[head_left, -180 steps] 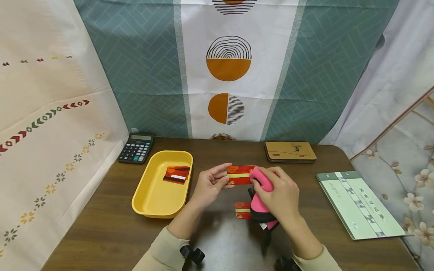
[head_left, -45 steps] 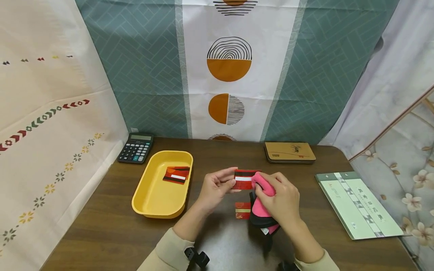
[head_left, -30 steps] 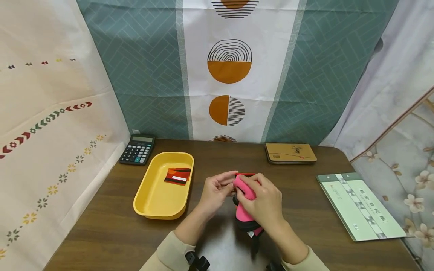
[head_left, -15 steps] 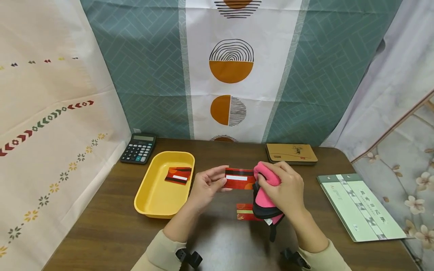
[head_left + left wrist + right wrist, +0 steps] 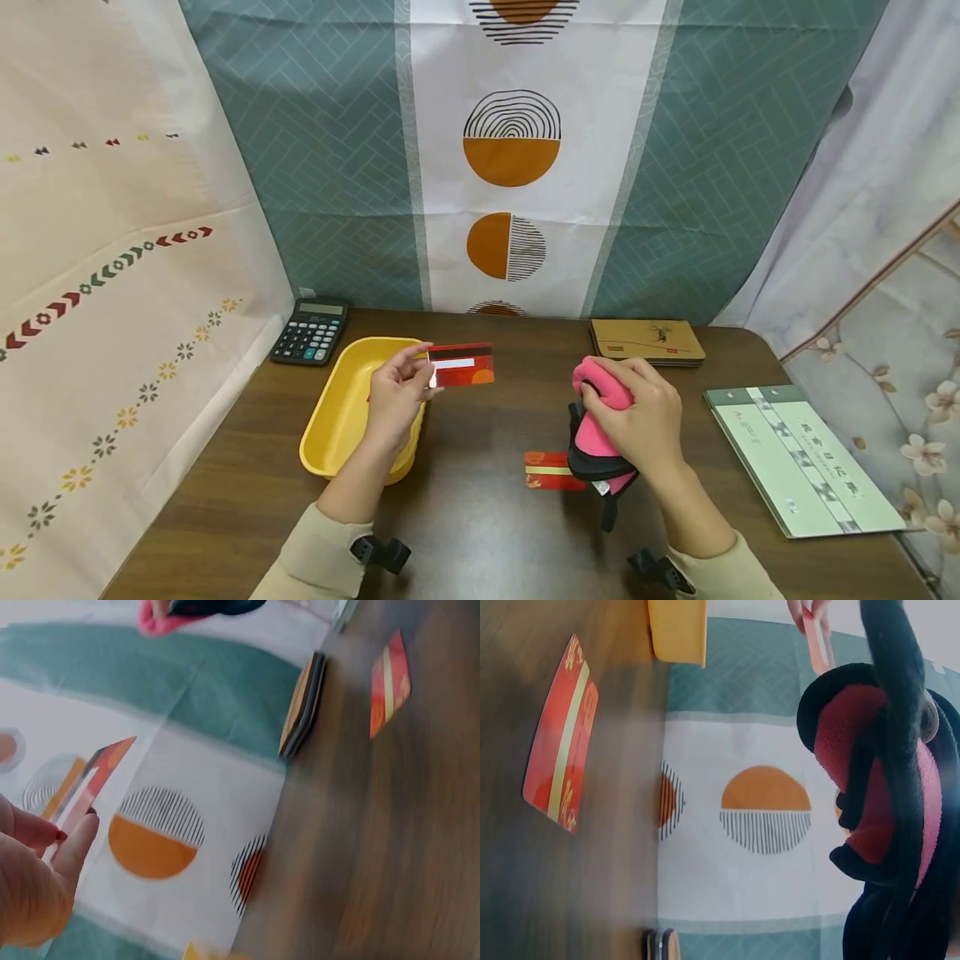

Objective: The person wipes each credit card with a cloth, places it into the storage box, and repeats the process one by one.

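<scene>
My left hand [image 5: 395, 398] pinches a red bank card [image 5: 472, 367] by its left end, above the right side of the yellow tray [image 5: 330, 425]. The card's dark stripe and white strip face me. My right hand [image 5: 641, 408] grips a bunched pink plush cloth with black trim and a dangling black strap [image 5: 597, 433], apart from the held card. A second red card [image 5: 546, 471] with a gold band lies on the table, partly covered by that cloth in the head view. The tray's cards are almost wholly hidden behind my left hand.
On the brown table [image 5: 480, 533], a black calculator [image 5: 309, 332] sits at the back left. Tan notebooks [image 5: 647, 340] are stacked at the back right. A pale green book [image 5: 802, 458] lies on the right. Patterned cloths hang behind and at the sides.
Since six seconds ago the held card has been turned to its striped side. The cloth moved across it and back right. Now my left hand has carried the card left to the tray.
</scene>
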Available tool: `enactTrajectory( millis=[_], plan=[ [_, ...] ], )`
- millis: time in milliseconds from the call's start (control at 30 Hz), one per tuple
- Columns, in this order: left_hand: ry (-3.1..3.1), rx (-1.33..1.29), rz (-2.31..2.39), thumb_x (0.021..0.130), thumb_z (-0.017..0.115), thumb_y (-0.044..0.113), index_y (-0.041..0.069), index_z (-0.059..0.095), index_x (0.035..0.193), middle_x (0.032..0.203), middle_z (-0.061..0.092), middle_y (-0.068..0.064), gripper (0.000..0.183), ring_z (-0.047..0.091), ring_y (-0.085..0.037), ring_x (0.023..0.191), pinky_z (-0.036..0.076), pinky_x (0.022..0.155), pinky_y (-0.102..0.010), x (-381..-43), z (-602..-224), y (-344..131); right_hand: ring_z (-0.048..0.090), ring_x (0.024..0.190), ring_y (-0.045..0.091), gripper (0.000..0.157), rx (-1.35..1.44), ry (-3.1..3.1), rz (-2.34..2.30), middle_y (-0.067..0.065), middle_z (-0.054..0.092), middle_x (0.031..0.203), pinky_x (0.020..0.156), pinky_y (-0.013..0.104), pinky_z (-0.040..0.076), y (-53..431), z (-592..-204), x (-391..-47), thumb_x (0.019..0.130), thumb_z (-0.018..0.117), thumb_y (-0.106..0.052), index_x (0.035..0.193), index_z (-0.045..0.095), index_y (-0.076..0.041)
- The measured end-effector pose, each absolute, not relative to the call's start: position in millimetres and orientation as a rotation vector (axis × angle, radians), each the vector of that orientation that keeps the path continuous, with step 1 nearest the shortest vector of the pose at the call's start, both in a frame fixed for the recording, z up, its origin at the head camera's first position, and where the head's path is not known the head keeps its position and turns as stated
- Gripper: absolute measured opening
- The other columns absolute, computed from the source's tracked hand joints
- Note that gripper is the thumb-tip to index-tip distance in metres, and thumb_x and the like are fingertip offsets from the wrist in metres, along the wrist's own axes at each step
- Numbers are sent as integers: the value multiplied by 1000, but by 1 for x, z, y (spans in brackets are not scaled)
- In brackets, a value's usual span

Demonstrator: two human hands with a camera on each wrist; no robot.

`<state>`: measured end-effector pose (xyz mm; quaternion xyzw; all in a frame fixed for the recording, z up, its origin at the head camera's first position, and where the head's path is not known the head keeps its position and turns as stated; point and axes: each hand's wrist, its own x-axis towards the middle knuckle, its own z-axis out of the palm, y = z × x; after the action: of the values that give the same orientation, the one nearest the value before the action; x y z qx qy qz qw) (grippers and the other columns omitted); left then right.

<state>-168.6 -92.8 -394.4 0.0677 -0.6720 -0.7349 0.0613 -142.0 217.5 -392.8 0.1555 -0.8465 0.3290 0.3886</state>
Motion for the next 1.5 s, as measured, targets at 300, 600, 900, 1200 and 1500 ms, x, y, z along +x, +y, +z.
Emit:
enactTrajectory(
  millis=[300,600,900,1200,1500],
  plan=[
    [-1939,280,-2174,99,59,-5,1,61,133,88,61,-1,34,54,-7,65,63,73,-31,-190,-400,-148,58,66,18,39,359,-2194,848,7,69,86,49,29,43,224,-401,-146,73,86,-13,111,78,-8],
    [-2136,440,-2106,102,55,-1,1,55,143,116,60,-17,41,62,-17,96,61,82,-31,-206,-430,-185,59,68,18,41,344,-2235,865,9,70,89,50,31,44,223,-407,-148,72,88,-14,111,78,-8],
    [-2516,384,-1883,99,52,-9,-10,49,143,121,57,-31,44,63,-24,91,62,81,-35,-214,-451,-195,58,67,17,41,332,-2256,862,8,70,88,50,31,44,222,-413,-150,72,88,-15,111,78,-9],
    [-2793,279,-1569,101,54,0,-13,45,144,142,52,-31,46,45,-40,137,45,109,-49,-217,-458,-199,57,66,17,40,328,-2269,841,7,69,88,50,32,42,222,-414,-151,72,88,-16,111,79,-10],
    [-2519,197,-1873,103,54,1,-5,42,150,149,48,-25,49,49,-36,136,43,111,-41,-216,-453,-189,57,66,17,41,309,-2280,841,7,69,88,50,31,42,226,-416,-149,72,88,-16,111,78,-10]
  ],
)
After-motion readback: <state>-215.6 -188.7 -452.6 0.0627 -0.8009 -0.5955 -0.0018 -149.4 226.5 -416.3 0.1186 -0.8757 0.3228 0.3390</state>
